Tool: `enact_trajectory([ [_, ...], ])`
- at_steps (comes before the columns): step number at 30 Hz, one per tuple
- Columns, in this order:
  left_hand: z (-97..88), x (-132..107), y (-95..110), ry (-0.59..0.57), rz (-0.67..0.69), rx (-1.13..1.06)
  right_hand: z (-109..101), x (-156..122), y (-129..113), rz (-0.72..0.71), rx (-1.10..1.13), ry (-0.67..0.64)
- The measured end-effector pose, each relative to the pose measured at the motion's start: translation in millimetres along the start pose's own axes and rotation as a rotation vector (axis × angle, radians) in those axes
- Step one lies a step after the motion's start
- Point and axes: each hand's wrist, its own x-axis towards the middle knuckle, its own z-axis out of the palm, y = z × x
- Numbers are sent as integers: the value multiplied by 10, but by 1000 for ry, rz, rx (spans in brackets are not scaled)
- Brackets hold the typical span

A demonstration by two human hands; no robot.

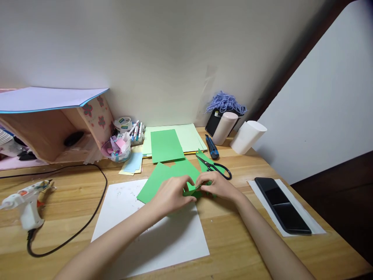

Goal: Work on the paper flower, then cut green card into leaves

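My left hand (171, 193) and my right hand (218, 186) meet over a small green paper piece (192, 188), each pinching one end of it. The piece sits just above a larger cut green sheet (163, 177) that lies partly on a white sheet (163, 229). Black-handled scissors (214, 167) rest just beyond my right hand. Another green sheet (166, 146) lies on pale green paper (189, 136) further back.
A glue gun (26, 202) with its black cord (96, 210) stands at the left. A bowl of paper scraps (118, 149), markers (136, 130), tape, a utility knife (212, 147), rolls of paper (247, 136) and purple yarn (225, 103) line the back. A black phone (281, 204) lies at the right.
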Motion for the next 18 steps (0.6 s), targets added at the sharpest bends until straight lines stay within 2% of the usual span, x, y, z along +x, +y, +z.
enact_trajectory([
  [3, 68, -173, -157, 53, -30, -109, -22, 3, 45, 37, 15, 15],
  [8, 195, -359, -432, 133, -159, -147, 2, 30, 127, 166, -56, 58],
  [13, 246, -270, -507, 258, -258, -150, 115, 83, 224, 247, -182, 193],
  [18, 225, -193, -498, 282, -353, 65, 266, 140, 260, 222, -322, 320],
])
